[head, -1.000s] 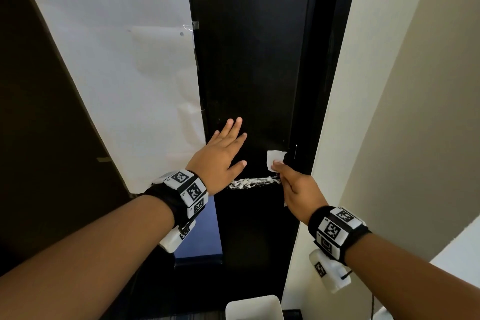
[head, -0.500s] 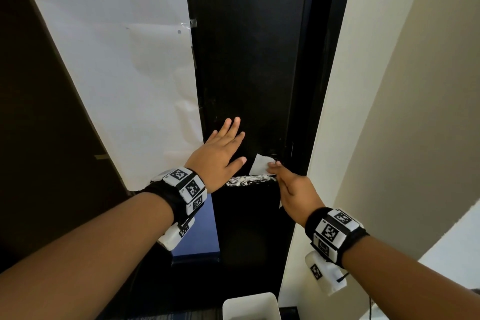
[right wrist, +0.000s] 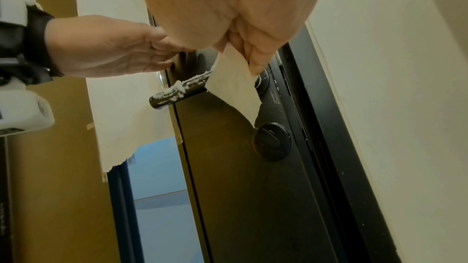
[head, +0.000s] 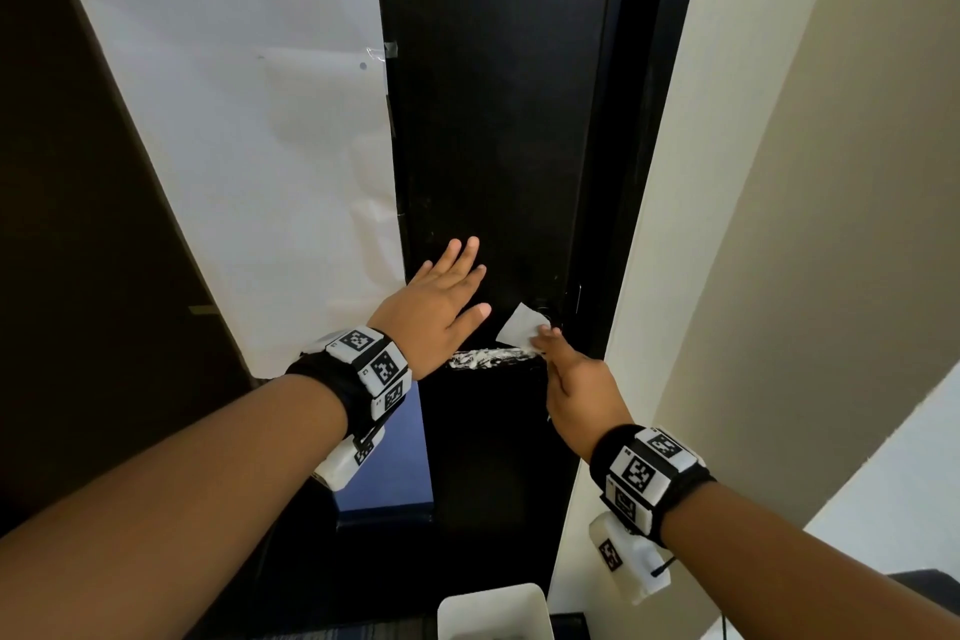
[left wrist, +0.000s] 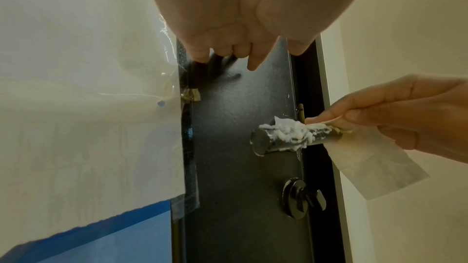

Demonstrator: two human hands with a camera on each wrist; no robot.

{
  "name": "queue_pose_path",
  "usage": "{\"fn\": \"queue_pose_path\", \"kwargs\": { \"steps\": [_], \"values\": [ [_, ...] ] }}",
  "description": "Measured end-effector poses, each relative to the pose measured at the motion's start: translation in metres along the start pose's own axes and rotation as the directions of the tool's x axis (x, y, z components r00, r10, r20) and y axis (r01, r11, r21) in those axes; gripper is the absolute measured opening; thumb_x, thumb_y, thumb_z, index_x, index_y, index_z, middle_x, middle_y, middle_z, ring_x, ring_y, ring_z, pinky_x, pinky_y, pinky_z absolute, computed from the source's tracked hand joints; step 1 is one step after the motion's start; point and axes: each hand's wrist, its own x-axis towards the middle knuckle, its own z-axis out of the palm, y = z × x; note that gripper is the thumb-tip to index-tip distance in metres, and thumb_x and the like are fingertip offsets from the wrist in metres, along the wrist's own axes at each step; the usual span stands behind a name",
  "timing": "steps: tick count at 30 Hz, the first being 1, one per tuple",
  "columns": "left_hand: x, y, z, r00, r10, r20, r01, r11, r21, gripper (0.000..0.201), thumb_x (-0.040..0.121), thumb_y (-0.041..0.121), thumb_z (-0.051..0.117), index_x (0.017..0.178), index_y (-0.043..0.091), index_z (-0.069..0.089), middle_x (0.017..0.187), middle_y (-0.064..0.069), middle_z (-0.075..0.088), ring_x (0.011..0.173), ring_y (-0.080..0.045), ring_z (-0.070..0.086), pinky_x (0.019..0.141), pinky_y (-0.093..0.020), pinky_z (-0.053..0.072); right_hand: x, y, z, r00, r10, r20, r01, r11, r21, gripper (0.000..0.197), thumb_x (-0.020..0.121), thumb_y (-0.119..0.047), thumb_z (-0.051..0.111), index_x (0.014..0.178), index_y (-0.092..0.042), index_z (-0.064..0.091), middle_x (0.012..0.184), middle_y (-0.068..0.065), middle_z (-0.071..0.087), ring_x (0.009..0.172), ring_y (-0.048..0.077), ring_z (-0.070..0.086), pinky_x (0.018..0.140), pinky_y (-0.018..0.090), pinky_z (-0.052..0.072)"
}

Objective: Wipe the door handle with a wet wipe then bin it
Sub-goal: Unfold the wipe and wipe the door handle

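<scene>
door: 1 black door point(head: 498, 146), white paper sheet point(head: 249, 120) taped over the panel beside it
door handle: 1 lever handle point(left wrist: 286, 137), horizontal, smeared with white foam along its top
wet wipe: 1 white wet wipe point(left wrist: 375, 163), draped over the handle's inner end near the door edge, loose corner hanging down
right hand: right hand point(head: 576, 385), grip narrow, fingers and thumb pinching the wipe against the handle
left hand: left hand point(head: 436, 312), grip wide, fingers straight, flat on the door above the handle
lock: 1 round thumb-turn lock point(left wrist: 301, 197) below the handle
bin: 1 white bin point(head: 493, 611) on the floor below
</scene>
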Motion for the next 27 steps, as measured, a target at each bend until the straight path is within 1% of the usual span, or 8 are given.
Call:
{"fn": "queue_pose_path", "kwargs": {
  "steps": [2, 5, 7, 10, 12, 15, 20, 27],
  "values": [
    [0.0, -0.001, -0.001, 1.0, 0.001, 0.004, -0.001, 1.0, -0.007, 0.057, 0.099, 0.042, 0.023, 0.149, 0.016, 0.014, 0.159, 0.004, -0.012, 0.142, -0.007, -0.018, 0.118, -0.031, -0.002, -0.002, -0.004, 0.0, 1.0, 0.015, -0.009, -0.015, 1.0, -0.016, 0.043, 0.097, -0.007, 0.039, 0.139, -0.014, 0.044, 0.149, 0.009, 0.042, 0.139, 0.019, 0.035, 0.112, 0.022, 0.022],
    [-0.002, -0.002, -0.003, 1.0, 0.004, 0.012, -0.004, 1.0, -0.012, 0.057, 0.099, 0.042, 0.023, 0.149, 0.016, 0.013, 0.159, 0.004, -0.011, 0.143, -0.008, -0.015, 0.118, -0.031, -0.001, -0.005, -0.013, -0.001, 0.999, 0.045, -0.002, -0.045, 0.997, -0.061, 0.045, 0.097, -0.008, 0.037, 0.142, -0.013, 0.039, 0.145, 0.015, 0.046, 0.135, 0.027, 0.043, 0.114, 0.035, 0.033],
    [-0.003, -0.004, -0.004, 1.0, 0.006, 0.024, -0.006, 1.0, -0.007, 0.058, 0.099, 0.043, 0.023, 0.149, 0.016, 0.013, 0.159, 0.005, -0.011, 0.144, -0.007, -0.014, 0.119, -0.032, -0.001, -0.006, -0.018, 0.0, 0.998, 0.067, 0.007, -0.065, 0.992, -0.104, 0.047, 0.096, -0.006, 0.036, 0.143, -0.01, 0.036, 0.147, 0.016, 0.044, 0.135, 0.03, 0.042, 0.112, 0.039, 0.035],
    [-0.007, -0.006, -0.005, 0.999, 0.001, 0.044, 0.0, 1.0, -0.018, 0.058, 0.099, 0.043, 0.023, 0.15, 0.017, 0.012, 0.159, 0.005, -0.01, 0.144, -0.007, -0.014, 0.12, -0.033, 0.0, -0.007, -0.026, 0.004, 0.998, 0.068, 0.019, -0.063, 0.979, -0.192, 0.048, 0.095, -0.004, 0.035, 0.144, -0.007, 0.034, 0.155, 0.013, 0.031, 0.143, 0.025, 0.027, 0.114, 0.035, 0.029],
    [-0.01, -0.007, -0.005, 0.999, -0.003, 0.051, 0.005, 1.0, -0.028, 0.058, 0.099, 0.043, 0.023, 0.15, 0.016, 0.011, 0.159, 0.005, -0.01, 0.144, -0.007, -0.014, 0.12, -0.033, 0.0, -0.008, -0.032, 0.007, 0.997, 0.077, 0.008, -0.073, 0.97, -0.23, 0.05, 0.095, -0.002, 0.034, 0.144, -0.006, 0.033, 0.156, 0.014, 0.028, 0.145, 0.025, 0.022, 0.112, 0.035, 0.031],
    [-0.013, -0.008, -0.005, 0.999, -0.006, 0.053, 0.008, 0.999, -0.042, 0.058, 0.099, 0.042, 0.024, 0.15, 0.016, 0.011, 0.159, 0.005, -0.009, 0.144, -0.007, -0.014, 0.12, -0.033, 0.001, -0.008, -0.04, 0.011, 0.993, 0.121, -0.016, -0.121, 0.96, -0.251, 0.053, 0.093, 0.001, 0.034, 0.145, -0.003, 0.028, 0.156, 0.017, 0.025, 0.146, 0.026, 0.018, 0.111, 0.035, 0.032],
    [-0.013, -0.009, -0.004, 0.999, -0.006, 0.054, 0.009, 0.998, -0.056, 0.058, 0.1, 0.041, 0.025, 0.15, 0.016, 0.011, 0.16, 0.005, -0.009, 0.144, -0.007, -0.013, 0.12, -0.034, 0.001, -0.007, -0.051, 0.015, 0.986, 0.168, -0.006, -0.163, 0.941, -0.296, 0.057, 0.091, 0.004, 0.036, 0.146, 0.002, 0.02, 0.158, 0.02, 0.017, 0.148, 0.029, 0.009, 0.115, 0.035, 0.027],
    [-0.013, -0.013, -0.003, 0.998, 0.008, 0.054, -0.006, 0.999, -0.037, 0.057, 0.1, 0.04, 0.025, 0.15, 0.016, 0.011, 0.159, 0.006, -0.01, 0.144, -0.007, -0.014, 0.12, -0.033, 0.002, -0.007, -0.054, 0.019, 0.988, 0.153, 0.011, -0.139, 0.925, -0.354, 0.056, 0.092, 0.003, 0.037, 0.146, 0.004, 0.023, 0.157, 0.022, 0.016, 0.147, 0.032, 0.007, 0.12, 0.037, 0.019]
  ]
}}
